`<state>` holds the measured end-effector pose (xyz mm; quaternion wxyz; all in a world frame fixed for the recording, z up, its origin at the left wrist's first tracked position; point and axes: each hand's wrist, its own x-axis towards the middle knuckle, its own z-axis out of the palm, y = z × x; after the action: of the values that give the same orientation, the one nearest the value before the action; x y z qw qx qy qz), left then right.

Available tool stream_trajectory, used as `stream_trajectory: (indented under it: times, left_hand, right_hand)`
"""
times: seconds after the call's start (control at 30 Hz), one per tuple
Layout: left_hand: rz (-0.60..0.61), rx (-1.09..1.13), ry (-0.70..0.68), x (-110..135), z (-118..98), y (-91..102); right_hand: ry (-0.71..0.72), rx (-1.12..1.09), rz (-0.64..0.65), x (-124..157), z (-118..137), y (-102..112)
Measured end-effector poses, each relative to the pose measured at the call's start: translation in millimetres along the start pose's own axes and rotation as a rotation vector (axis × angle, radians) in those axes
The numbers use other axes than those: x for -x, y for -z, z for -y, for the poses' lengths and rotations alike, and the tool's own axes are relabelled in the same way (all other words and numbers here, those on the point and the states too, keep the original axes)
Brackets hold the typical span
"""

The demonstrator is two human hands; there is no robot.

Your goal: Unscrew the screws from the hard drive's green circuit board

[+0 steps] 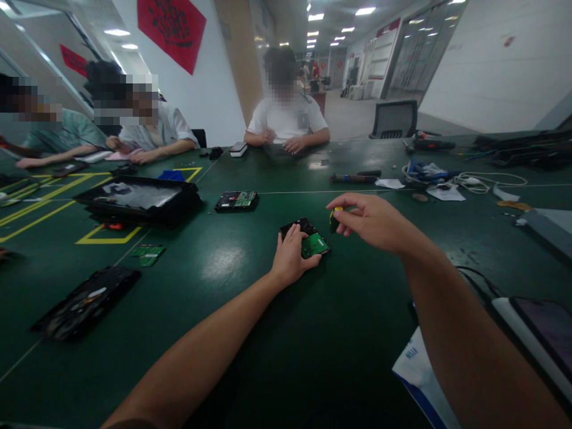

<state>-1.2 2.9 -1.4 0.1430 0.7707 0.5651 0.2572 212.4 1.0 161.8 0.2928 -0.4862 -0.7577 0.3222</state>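
A black hard drive with a green circuit board (315,245) on its upper face lies on the green table in front of me. My left hand (292,255) grips it, fingers over its top and thumb along the near edge. In my right hand (364,220) is a small screwdriver (333,220) with a yellow and black handle, pinched upright between fingertips and thumb. Its shaft points down at the drive's right edge; whether the tip sits in a screw is too small to tell. Farther left stands another hard drive (236,201), board side up.
On the left are a black tray (138,199), a loose circuit board (149,254) and a dark opened casing (84,304). Tools (355,178), cables and gloves (426,171) lie at the right back. A white packet (422,375) is under my right forearm. Several people sit around the table.
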Motion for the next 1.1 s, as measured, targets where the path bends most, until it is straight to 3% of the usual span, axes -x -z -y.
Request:
stream_trajectory:
  times: [0.27, 0.6, 1.1]
  left_hand:
    - [-0.004, -0.001, 0.002, 0.1, -1.4, 0.5]
    - [0.005, 0.0, 0.008, 0.3, -3.1, 2.1]
    - [-0.001, 0.002, 0.007, -0.1, -3.0, 1.2]
  right_hand:
    - [0.15, 0.17, -0.022, -0.6, -3.9, 3.3]
    - [0.096, 0.148, -0.087, -1.5, -7.6, 0.8]
    - [0.071, 0.115, -0.059, -0.9, -6.1, 1.3]
